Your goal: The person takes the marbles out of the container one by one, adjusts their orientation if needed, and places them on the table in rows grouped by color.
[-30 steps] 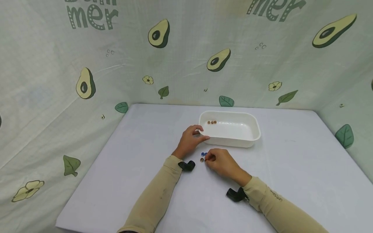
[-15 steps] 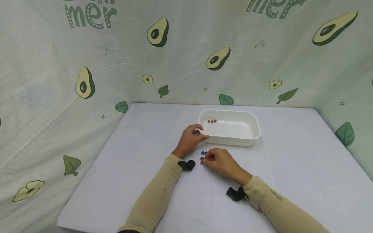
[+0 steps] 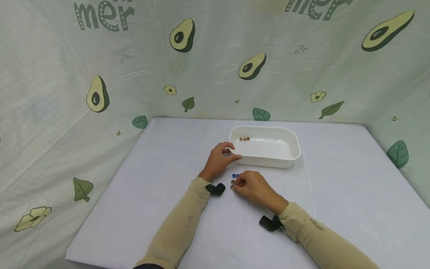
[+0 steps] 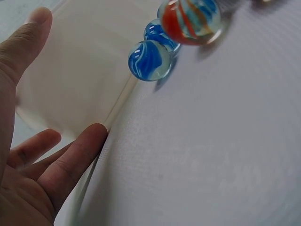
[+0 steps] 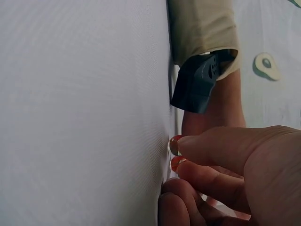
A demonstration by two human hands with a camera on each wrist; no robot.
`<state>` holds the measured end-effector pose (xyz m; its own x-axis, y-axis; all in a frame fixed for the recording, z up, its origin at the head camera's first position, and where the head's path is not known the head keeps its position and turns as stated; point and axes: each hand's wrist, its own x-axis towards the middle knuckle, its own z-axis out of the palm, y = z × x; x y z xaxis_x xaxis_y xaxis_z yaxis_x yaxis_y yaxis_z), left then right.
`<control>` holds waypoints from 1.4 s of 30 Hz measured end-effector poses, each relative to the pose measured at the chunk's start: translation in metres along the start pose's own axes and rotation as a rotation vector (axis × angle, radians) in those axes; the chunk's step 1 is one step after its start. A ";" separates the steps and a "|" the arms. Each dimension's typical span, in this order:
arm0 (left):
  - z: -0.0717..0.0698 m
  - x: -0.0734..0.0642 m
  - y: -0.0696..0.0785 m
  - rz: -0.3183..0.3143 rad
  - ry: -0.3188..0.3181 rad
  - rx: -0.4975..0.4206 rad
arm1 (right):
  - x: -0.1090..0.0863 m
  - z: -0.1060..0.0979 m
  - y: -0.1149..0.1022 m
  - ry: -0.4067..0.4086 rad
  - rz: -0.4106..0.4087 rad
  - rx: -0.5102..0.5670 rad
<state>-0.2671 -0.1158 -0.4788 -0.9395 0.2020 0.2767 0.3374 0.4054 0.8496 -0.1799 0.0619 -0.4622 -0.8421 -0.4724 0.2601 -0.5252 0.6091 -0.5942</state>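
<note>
My left hand [image 3: 218, 160] holds the near left corner of a white tray [image 3: 295, 158], thumb along the near wall and fingers at the left rim. In the left wrist view, a fingertip touches the tray edge. Three brownish-orange marbles [image 3: 245, 139] sit in a row in the tray's far left. Near my right hand [image 3: 253, 186] lie blue-swirled marbles [image 4: 148, 61] and a red, blue and clear marble [image 4: 188, 21] on the table. My right thumb and forefinger are curled at a reddish marble [image 5: 175, 145], with another red marble [image 5: 177, 163] close by.
A white-covered table [image 3: 151, 224] lies under everything. A hanging cloth [image 3: 208, 74] printed with avocados and leaves stands behind and at both sides. Black wrist cameras [image 3: 215, 189] stick out from both sleeves.
My right hand has set a reddish marble down just in front of another one and shifted slightly left with it. My left hand stays at the tray corner.
</note>
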 end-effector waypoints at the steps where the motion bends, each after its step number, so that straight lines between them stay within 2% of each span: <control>1: 0.000 0.000 0.000 -0.004 -0.001 0.000 | 0.000 0.000 0.000 0.002 -0.003 -0.006; 8: -0.001 -0.001 0.002 -0.024 -0.005 -0.010 | -0.001 0.000 -0.002 -0.007 0.024 -0.010; 14: -0.001 -0.001 0.001 -0.025 -0.008 -0.012 | 0.000 0.002 -0.002 0.002 0.010 -0.024; 25: -0.003 0.001 0.003 -0.018 -0.011 -0.017 | 0.002 -0.002 0.002 0.001 0.079 -0.002; 42: -0.001 0.000 0.002 -0.014 -0.010 -0.003 | 0.002 -0.001 0.007 0.011 0.090 0.043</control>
<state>-0.2664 -0.1154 -0.4765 -0.9434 0.2055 0.2602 0.3240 0.4055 0.8547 -0.1853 0.0658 -0.4651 -0.8872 -0.4095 0.2124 -0.4416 0.6206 -0.6480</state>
